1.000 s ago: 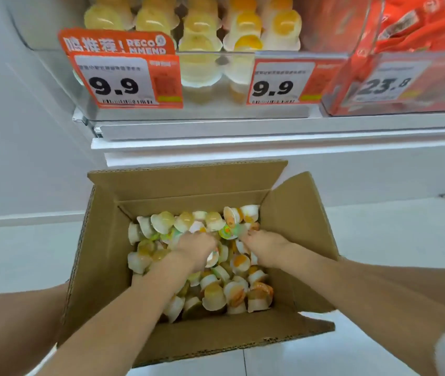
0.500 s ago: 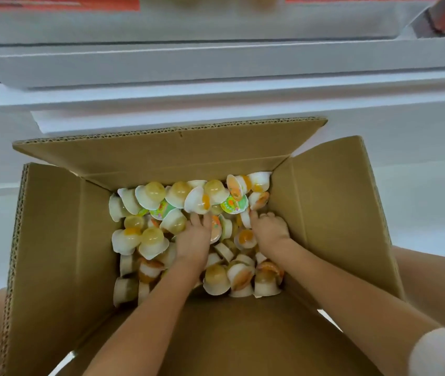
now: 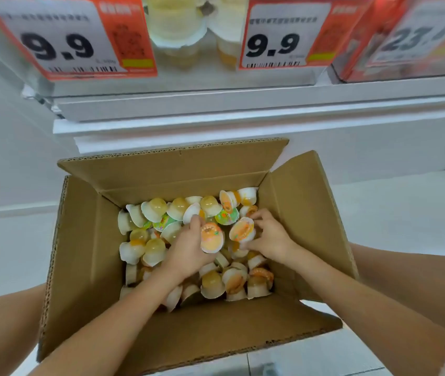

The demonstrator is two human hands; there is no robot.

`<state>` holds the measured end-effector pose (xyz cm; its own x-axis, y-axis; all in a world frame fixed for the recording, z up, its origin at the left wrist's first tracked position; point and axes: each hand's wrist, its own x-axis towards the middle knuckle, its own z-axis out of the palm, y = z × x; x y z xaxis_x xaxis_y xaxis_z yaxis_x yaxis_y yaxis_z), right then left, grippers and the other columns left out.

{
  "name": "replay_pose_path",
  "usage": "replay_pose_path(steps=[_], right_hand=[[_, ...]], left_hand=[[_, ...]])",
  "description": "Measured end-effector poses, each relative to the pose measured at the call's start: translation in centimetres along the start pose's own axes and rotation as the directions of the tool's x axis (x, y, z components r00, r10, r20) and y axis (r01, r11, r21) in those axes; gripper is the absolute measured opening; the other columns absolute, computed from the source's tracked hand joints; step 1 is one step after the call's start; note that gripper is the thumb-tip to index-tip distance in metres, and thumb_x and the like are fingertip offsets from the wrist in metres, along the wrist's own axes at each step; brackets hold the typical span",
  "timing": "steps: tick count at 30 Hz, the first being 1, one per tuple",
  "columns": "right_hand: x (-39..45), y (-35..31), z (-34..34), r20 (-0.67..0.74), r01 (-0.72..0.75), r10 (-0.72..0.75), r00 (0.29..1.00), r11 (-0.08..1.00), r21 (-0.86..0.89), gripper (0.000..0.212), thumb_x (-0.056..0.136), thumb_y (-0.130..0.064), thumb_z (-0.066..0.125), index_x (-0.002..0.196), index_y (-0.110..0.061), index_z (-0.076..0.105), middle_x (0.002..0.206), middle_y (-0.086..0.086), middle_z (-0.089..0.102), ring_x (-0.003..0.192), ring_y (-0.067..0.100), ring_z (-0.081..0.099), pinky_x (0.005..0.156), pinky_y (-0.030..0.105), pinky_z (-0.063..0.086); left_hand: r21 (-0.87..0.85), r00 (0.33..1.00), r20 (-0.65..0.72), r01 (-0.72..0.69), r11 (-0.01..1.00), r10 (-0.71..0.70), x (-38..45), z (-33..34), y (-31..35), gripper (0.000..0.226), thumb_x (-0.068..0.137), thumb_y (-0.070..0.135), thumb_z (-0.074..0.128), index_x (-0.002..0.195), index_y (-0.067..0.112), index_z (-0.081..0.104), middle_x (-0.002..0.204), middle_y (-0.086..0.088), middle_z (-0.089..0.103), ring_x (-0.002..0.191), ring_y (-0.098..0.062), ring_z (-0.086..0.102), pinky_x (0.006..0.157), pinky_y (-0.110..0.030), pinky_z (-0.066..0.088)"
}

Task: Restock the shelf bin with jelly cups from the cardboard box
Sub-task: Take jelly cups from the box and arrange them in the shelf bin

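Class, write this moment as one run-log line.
stage: picking from cardboard box | left hand: holds jelly cup | right hand: holds another cup | shelf bin: not yet reached

The cardboard box (image 3: 85, 240) is plain brown corrugated board, matt and slightly rough, its fluted layer showing along the cut flap edges. The jelly cups (image 3: 158, 210) inside are translucent plastic, glossy where the domes catch light, each sealed with a smooth printed film lid (image 3: 211, 237) in orange and white. The shelf bin (image 3: 177, 36) is clear, shiny plastic. The price tags (image 3: 61, 36) look like smooth printed paper — orange borders, white panels. The shelf edge (image 3: 243, 104) is white, with a smooth satin finish — the floor (image 3: 392, 210) is pale and smooth.
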<state>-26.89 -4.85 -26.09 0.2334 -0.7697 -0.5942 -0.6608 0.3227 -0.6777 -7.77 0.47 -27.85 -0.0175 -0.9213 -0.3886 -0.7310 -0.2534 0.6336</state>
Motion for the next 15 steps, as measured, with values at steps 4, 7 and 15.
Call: replay_pose_path(steps=[4, 7, 15], right_hand=[[-3.6, -4.3, -3.3, 0.077, 0.159, -0.173, 0.982, 0.974, 0.161, 0.053, 0.071, 0.006, 0.077, 0.110, -0.008, 0.045, 0.108, 0.006, 0.063, 0.098, 0.023, 0.062, 0.085, 0.047, 0.055], [-7.2, -9.8, -6.4, 0.061, 0.348, -0.358, 0.932, 0.928, 0.134, 0.048, 0.071, 0.003, 0.079, 0.108, -0.008, 0.050, 0.097, -0.006, 0.063, 0.092, 0.012, 0.062, 0.080, 0.030, 0.054], [-15.2, -20.8, -11.6, 0.018, 0.635, -0.642, 0.767, 0.763, 0.122, 0.040, 0.077, -0.016, 0.077, 0.112, -0.030, 0.064, 0.115, -0.007, 0.063, 0.101, 0.012, 0.065, 0.091, 0.028, 0.051]], left_hand=[[-0.176, 0.991, -0.109, -0.089, 0.980, 0.071, -1.4, -6.0, 5.3, 0.056, 0.067, 0.010, 0.078, 0.102, 0.016, 0.034, 0.078, 0.002, 0.057, 0.069, -0.018, 0.058, 0.049, -0.026, 0.039], [-0.187, 0.968, -0.147, -0.229, 0.955, 0.203, -3.9, -12.0, 9.4, 0.056, 0.065, 0.012, 0.082, 0.102, 0.020, 0.040, 0.091, 0.003, 0.059, 0.077, -0.013, 0.056, 0.061, -0.021, 0.042], [-0.533, 0.950, -0.122, -0.307, 0.788, 0.288, -10.9, -21.5, 17.1, 0.034, 0.069, 0.017, 0.077, 0.101, 0.023, 0.067, 0.092, 0.010, 0.074, 0.085, -0.003, 0.068, 0.074, -0.015, 0.052]])
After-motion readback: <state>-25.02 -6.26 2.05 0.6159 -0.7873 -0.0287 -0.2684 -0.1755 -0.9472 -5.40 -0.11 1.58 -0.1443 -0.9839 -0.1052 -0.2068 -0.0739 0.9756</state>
